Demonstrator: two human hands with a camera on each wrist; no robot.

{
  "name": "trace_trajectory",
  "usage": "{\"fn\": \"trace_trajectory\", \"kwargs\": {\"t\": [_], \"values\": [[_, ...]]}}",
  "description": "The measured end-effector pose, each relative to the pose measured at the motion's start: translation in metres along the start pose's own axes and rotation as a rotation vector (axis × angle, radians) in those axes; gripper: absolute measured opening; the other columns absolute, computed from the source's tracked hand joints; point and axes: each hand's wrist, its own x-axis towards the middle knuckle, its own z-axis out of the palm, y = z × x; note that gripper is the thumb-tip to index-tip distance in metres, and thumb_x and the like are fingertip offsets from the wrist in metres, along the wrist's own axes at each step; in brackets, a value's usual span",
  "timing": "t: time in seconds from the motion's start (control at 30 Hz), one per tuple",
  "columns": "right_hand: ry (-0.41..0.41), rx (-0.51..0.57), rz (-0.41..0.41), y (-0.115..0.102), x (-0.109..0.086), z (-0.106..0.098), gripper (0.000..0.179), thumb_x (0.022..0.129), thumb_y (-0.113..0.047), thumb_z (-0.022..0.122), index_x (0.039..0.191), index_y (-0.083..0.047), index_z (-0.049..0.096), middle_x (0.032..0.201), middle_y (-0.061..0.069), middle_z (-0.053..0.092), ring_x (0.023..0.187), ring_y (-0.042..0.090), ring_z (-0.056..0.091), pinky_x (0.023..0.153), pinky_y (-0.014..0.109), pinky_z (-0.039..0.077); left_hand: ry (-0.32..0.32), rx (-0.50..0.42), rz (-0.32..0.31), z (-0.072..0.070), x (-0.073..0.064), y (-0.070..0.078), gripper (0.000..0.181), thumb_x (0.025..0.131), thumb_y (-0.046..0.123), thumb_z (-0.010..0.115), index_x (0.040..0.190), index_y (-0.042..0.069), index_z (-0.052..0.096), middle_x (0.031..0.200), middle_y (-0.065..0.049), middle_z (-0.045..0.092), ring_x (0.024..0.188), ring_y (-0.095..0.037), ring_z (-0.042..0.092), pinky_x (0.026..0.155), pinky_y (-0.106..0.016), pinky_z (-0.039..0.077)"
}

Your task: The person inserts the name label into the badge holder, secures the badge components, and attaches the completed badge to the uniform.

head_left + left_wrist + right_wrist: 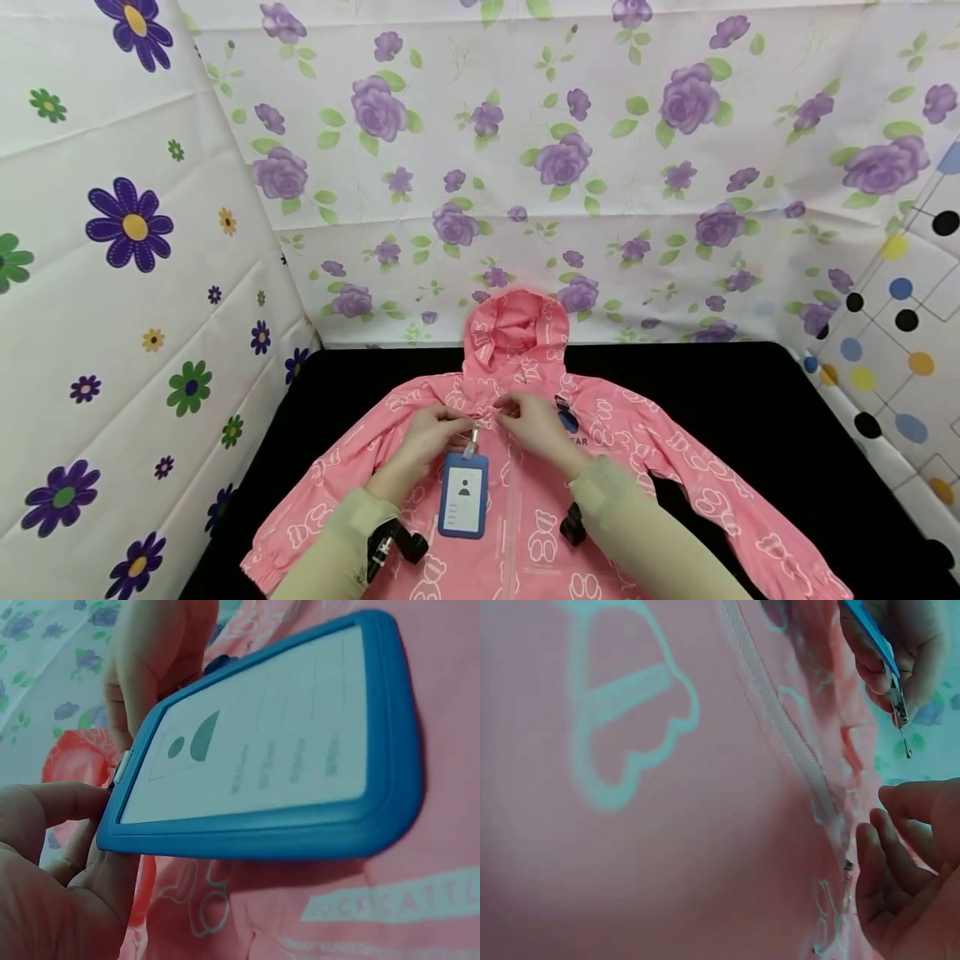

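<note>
A pink hooded jacket [555, 508] with white bear outlines is spread flat, its hood [517, 325] pointing away from me. My left hand [431, 433] pinches the metal clip [474, 437] of a blue ID badge holder [462, 497], which hangs over the jacket's front beside the zipper [780, 727]. Behind the blue frame shows a white card [255, 735] with a small figure printed on it. Close to the top of the zipper is my right hand [536, 425], fingers loosely bent. A gap shows between its thumb and fingers [870, 851], with nothing visible in it.
Under the jacket lies a black table surface [705, 375]. A flowered curtain [480, 192] stands behind it, with patterned cloth walls at left [172, 317] and right [885, 350]. Both sleeves [712, 475] spread outward.
</note>
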Motion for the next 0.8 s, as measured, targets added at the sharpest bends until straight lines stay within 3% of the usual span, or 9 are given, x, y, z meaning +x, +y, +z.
{"fn": "trace_trajectory", "kwargs": {"t": [0.2,0.33,0.5,0.8], "values": [[0.009,-0.169,-0.068,-0.002,0.015,0.015,0.02,0.1,-0.015,0.077,0.119,-0.01,0.079,0.105,0.003,0.076,0.095,0.02,0.071,0.087,0.041,0.06,-0.003,0.001,-0.021,0.001,0.008,-0.009,0.021,0.097,0.002,0.072,0.111,-0.013,0.072,0.085,-0.015,0.076,0.067,-0.016,0.073,0.063,-0.029,0.063],[0.019,-0.222,-0.081,0.0,0.018,0.02,0.013,0.1,-0.015,0.078,0.112,-0.011,0.081,0.103,0.002,0.076,0.093,0.02,0.07,0.086,0.041,0.059,-0.015,0.036,-0.025,0.003,0.013,-0.015,0.021,0.097,0.001,0.069,0.111,-0.014,0.073,0.085,-0.015,0.076,0.069,-0.017,0.074,0.064,-0.029,0.064],[0.023,-0.17,-0.062,0.005,0.019,0.023,0.006,0.102,-0.016,0.076,0.105,-0.014,0.081,0.098,-0.001,0.074,0.088,0.017,0.067,0.083,0.039,0.058,-0.008,0.089,-0.035,0.005,0.018,-0.02,0.021,0.099,0.004,0.071,0.11,-0.013,0.074,0.084,-0.014,0.077,0.069,-0.018,0.075,0.065,-0.03,0.064],[0.003,-0.078,-0.009,0.012,0.02,0.021,0.011,0.105,-0.013,0.071,0.112,-0.015,0.079,0.104,-0.001,0.073,0.093,0.018,0.066,0.089,0.041,0.058,0.026,0.105,-0.02,0.008,0.023,-0.02,0.02,0.096,0.004,0.074,0.106,-0.013,0.075,0.081,-0.013,0.076,0.066,-0.015,0.074,0.062,-0.028,0.063]]}}
